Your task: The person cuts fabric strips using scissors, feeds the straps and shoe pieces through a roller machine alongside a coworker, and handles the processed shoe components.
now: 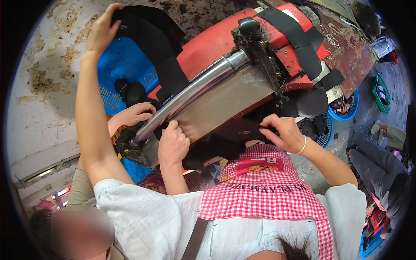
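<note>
My left hand [102, 29] is raised far up at the left and grips the end of a long black fabric strip [156, 47] that hangs down toward a shiny metal roller [195, 89]. At the right, my right hand [282, 132] pinches a flat black fabric piece [242, 130] against the lower edge of the steel plate [225, 102] beneath the roller. A second person sits at my left. One of their hands [135, 113] is at the roller's end, and another hand [172, 145], apparently also theirs, presses on the plate's edge.
The roller belongs to a red machine [208, 41] with a black chain drive [260, 52] and more black strips [299, 37] draped over it. Blue baskets [115, 60] [346, 113] hold black pieces. Another person's legs [377, 160] are at the right.
</note>
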A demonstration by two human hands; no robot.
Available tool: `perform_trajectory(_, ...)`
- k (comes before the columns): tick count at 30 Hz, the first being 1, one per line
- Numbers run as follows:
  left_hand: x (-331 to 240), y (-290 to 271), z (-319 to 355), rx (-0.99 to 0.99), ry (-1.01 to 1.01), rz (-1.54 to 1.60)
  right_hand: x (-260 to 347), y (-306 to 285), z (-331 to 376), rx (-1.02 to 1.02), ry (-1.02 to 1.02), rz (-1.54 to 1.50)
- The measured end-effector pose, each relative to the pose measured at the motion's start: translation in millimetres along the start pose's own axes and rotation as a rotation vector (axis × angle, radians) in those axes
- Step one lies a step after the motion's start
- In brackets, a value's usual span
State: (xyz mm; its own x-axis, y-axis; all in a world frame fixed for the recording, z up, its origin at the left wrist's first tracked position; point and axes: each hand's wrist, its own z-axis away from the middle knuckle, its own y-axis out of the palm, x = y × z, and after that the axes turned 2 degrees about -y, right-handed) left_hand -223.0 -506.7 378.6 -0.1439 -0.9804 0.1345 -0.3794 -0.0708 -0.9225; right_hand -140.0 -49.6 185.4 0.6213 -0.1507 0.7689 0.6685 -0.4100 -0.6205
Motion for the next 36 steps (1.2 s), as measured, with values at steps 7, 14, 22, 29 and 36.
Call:
perform_trajectory(7, -117.4, 94.3, 55.3, 0.903, 0.120, 0.389, 16.0, 49.9, -57.2, -0.257, 0.476, -0.582)
perform_trajectory(14, -125.9, 112.2, 76.6, 0.779, -0.109, 0.676, 26.7, 64.6, -37.1, -0.200, 0.294, -0.743)
perform_trajectory(22, -69.6, 41.4, 6.7, 0.567, 0.045, 0.414, -80.0, 47.2, 20.5, 0.054, 0.089, 0.346)
perform_trajectory(29, -14.8, -7.3, -26.4, 0.433, -0.011, 0.104, -94.8, 47.7, 16.7, 0.069, -0.197, 0.633)
perform_trajectory(36, 21.8, -2.3, -24.6, 0.112, 0.093, -0.174, -40.6, -0.7, 19.9, -0.009, -0.093, 0.135)
